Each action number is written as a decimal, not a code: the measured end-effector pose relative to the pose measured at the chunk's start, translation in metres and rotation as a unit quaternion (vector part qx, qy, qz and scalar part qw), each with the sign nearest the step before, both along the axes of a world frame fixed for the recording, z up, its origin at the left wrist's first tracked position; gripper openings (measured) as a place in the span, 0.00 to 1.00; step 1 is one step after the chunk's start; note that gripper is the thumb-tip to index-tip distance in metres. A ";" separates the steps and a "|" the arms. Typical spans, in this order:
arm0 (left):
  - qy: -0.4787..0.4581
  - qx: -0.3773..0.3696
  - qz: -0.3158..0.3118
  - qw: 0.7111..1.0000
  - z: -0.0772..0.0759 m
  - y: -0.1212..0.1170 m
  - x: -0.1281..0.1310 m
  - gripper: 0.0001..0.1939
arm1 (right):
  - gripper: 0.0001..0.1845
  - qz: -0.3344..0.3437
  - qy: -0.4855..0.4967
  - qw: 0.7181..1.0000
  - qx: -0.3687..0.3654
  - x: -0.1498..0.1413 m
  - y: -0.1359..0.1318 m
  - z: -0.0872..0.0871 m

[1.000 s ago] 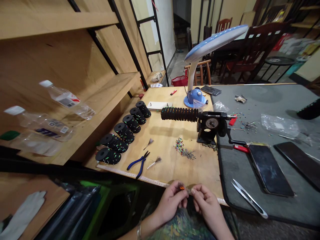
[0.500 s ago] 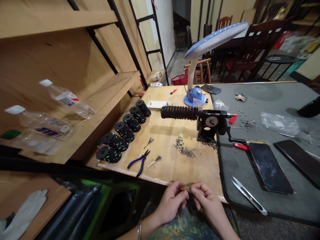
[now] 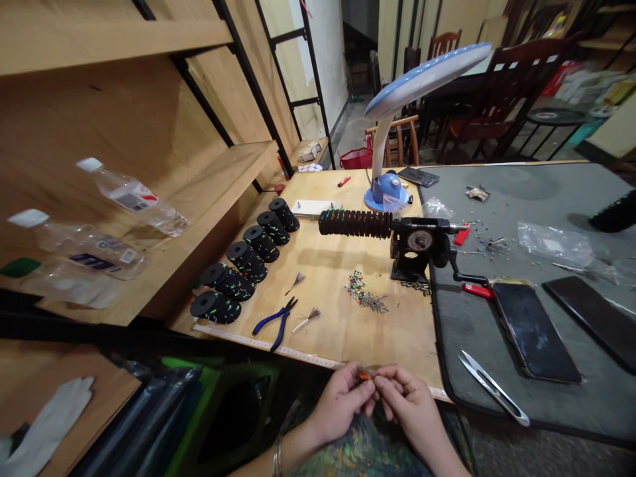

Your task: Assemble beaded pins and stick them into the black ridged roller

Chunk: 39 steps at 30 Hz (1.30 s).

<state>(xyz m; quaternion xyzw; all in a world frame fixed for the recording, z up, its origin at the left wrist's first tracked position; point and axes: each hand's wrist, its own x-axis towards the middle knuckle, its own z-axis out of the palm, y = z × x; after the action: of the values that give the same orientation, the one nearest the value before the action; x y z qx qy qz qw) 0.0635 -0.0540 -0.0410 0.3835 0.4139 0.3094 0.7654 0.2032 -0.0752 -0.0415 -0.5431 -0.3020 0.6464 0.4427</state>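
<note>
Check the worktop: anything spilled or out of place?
Possibly a spill: small coloured bits lie strewn on the grey mat, beside the black crank device, whereas the multicoloured pile on the wooden table looks gathered.

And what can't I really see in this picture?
Head view, orange piece in the left hand: partly hidden by fingers, too small to identify.
Head view, right hand: its own fingers hide whether it grips anything.
Head view, black roll: cut off by the right edge.
</note>
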 end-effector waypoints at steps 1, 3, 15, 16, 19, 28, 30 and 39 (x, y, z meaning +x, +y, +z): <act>-0.013 -0.013 -0.003 1.000 -0.002 0.000 0.000 0.23 | 0.29 0.000 0.004 1.000 0.003 0.000 0.000 0.000; -0.040 -0.044 -0.005 0.998 -0.007 0.000 -0.001 0.24 | 0.29 0.000 0.012 1.000 0.008 0.000 0.000 0.001; -0.047 -0.054 -0.009 0.997 -0.012 -0.004 0.002 0.24 | 0.30 -0.017 0.005 1.000 0.016 -0.004 -0.004 -0.002; -0.036 -0.042 -0.003 0.998 -0.011 -0.004 0.003 0.24 | 0.31 -0.020 0.004 1.000 0.013 -0.004 -0.004 -0.003; 0.007 0.014 0.014 1.000 -0.007 -0.004 0.004 0.22 | 0.32 -0.029 0.000 1.000 0.007 -0.006 -0.004 -0.005; 0.064 0.080 0.060 0.993 -0.004 -0.002 0.003 0.19 | 0.33 -0.028 0.011 1.000 -0.008 -0.008 -0.007 -0.009; 0.058 0.066 0.060 0.994 -0.007 -0.003 0.003 0.19 | 0.32 -0.030 0.015 0.999 -0.010 -0.009 -0.008 -0.011; 0.094 0.097 0.057 0.989 -0.007 -0.004 0.003 0.21 | 0.30 -0.082 -0.029 0.996 0.023 0.000 -0.008 -0.005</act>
<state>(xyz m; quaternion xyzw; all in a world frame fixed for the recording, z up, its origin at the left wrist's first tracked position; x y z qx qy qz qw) 0.0661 -0.0577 -0.0482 0.4591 0.4730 0.3536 0.6637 0.2030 -0.0834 -0.0461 -0.5740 -0.2840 0.5847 0.4980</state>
